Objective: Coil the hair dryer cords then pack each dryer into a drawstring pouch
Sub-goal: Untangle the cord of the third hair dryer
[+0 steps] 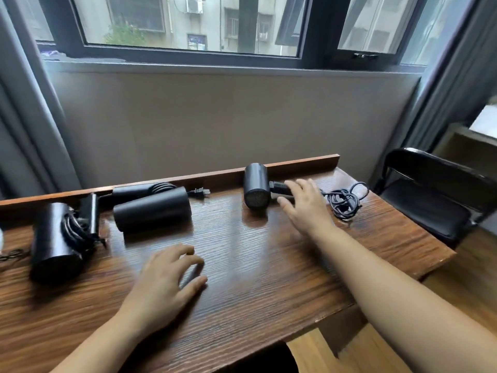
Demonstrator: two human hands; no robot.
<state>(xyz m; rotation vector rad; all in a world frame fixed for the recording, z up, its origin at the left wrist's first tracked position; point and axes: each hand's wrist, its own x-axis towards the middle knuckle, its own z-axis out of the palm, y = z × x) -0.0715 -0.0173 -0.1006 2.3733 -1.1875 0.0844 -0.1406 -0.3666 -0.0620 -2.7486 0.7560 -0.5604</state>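
Room: window (188,22) above a grey wall, curtains at both sides, buildings outside.
Desk: dark wood-grain desk (255,265) with a raised back ledge (215,176) along its far edge; the right edge drops off beside a black chair (430,200).
Writing: no brand or label can be read on any dryer.
Left dryer: black dryer (53,243) near the left end of the desk, its cord bundled against the body; blurred.
Middle dryer: black dryer (153,211) lying on its side just in front of the ledge, its plug (199,193) resting on the wood to its right.
Right dryer: black dryer (256,189) touching the ledge, grille facing the camera, handle pointing right.
Loose cord: tangled black cord (345,201) near the right edge of the desk.
Right hand: right hand (306,203) spread, fingers straight, over the right dryer's handle; its grip holds nothing that I can see.
Left hand: left hand (166,278) hovers low over the wood, fingers loosely curled, grip empty.
Open room: bare wood between the two hands and along the near edge.
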